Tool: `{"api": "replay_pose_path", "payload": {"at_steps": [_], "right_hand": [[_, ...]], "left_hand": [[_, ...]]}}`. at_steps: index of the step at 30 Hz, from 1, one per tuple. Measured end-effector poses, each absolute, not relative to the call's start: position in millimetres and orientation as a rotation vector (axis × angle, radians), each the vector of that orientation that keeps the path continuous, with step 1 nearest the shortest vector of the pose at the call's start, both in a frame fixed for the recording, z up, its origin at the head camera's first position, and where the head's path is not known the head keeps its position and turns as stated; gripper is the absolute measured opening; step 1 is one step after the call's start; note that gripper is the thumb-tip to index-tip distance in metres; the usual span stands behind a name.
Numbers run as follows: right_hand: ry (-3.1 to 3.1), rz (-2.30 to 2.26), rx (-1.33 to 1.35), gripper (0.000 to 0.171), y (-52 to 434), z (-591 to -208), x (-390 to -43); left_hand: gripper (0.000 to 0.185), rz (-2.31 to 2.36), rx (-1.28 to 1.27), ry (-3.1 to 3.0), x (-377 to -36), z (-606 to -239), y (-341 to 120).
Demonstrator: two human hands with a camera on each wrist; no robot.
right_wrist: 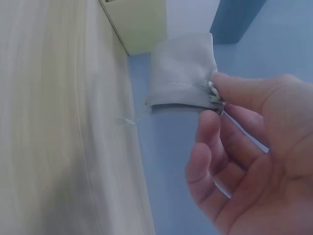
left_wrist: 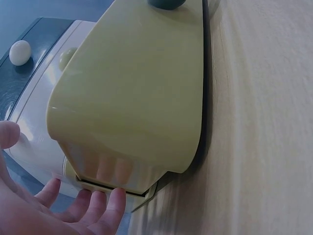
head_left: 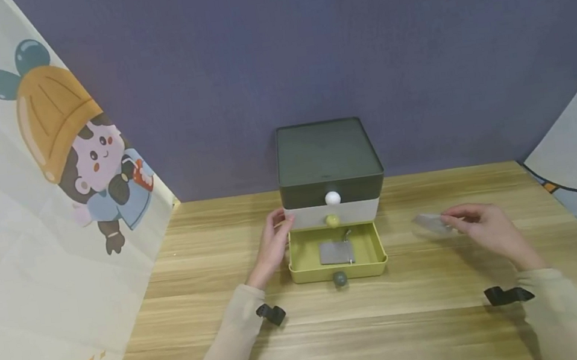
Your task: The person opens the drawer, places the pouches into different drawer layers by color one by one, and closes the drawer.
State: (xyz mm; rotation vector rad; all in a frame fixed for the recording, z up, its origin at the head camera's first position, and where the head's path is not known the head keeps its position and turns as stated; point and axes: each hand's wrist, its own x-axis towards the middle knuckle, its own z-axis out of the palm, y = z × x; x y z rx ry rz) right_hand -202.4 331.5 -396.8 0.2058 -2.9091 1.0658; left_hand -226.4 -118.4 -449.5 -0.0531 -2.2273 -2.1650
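My right hand [head_left: 483, 230] pinches a small grey drawstring pouch [right_wrist: 181, 73] between thumb and fingers, off to the right of a small drawer cabinet [head_left: 327, 150]. The pouch's mouth edge and a dangling cord show in the right wrist view. At the cabinet's left side is my left hand [head_left: 273, 243], its fingertips [left_wrist: 116, 196] right at the side of the bottom tier and its thumb near the white tier. The yellow bottom drawer [head_left: 312, 275] is pulled out, its dark round knob [head_left: 340, 279] facing me. Inside it lies another grey pouch [head_left: 336, 253] with a cord.
Above the yellow tier are a white drawer [head_left: 310, 218] with a green knob and a dark green drawer with a white knob [head_left: 332, 198]. The cabinet stands on a wood-grain table [head_left: 386, 337], close to a blue backdrop [head_left: 200, 94]. Printed cloths hang at both sides.
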Motion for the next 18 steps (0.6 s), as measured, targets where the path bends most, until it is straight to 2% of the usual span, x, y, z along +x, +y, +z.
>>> {"api": "replay_pose_path", "payload": {"at_steps": [18], "right_hand": [[-2.904,1.024,0.278,0.035,299,-385,-195]], "left_hand": [[0.059,-2.142,-0.056,-2.257,-225,-448,-120]]}}
